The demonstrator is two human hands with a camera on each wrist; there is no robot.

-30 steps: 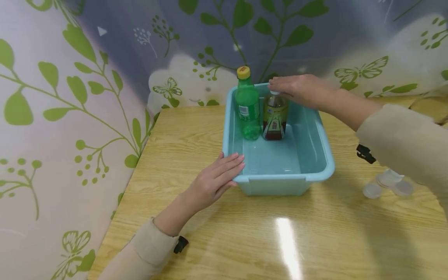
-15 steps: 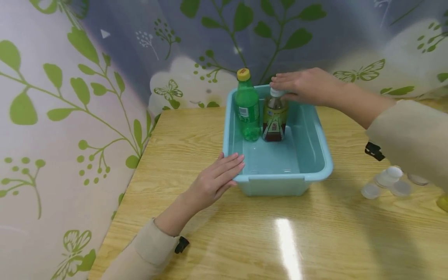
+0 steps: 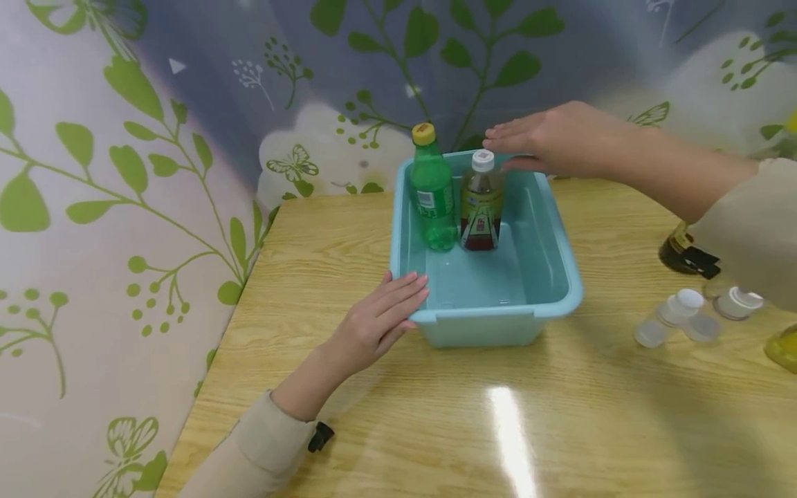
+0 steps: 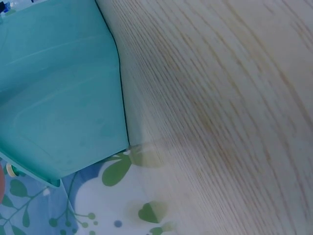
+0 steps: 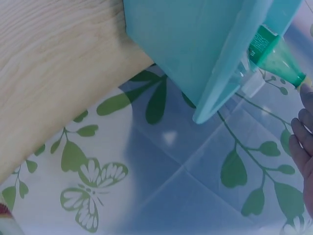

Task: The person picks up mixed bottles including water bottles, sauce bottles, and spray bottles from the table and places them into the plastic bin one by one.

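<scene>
The left hand (image 3: 376, 319) rests on the tub (image 3: 479, 328) at its near left corner, fingers straight and side by side across the rim. The right hand (image 3: 557, 140) hangs over the far end of the tub, fingers straight and thumb apart from them, just beside the white cap (image 3: 483, 160) of the brown bottle (image 3: 481, 207); whether it touches the cap I cannot tell. That bottle stands upright inside the tub, near the yellow-topped green bottle (image 3: 432, 190) on its left. The tub sits on the table (image 3: 311, 270), with a dark bottle (image 3: 671, 254) partly hidden by the right sleeve (image 3: 750, 228).
</scene>
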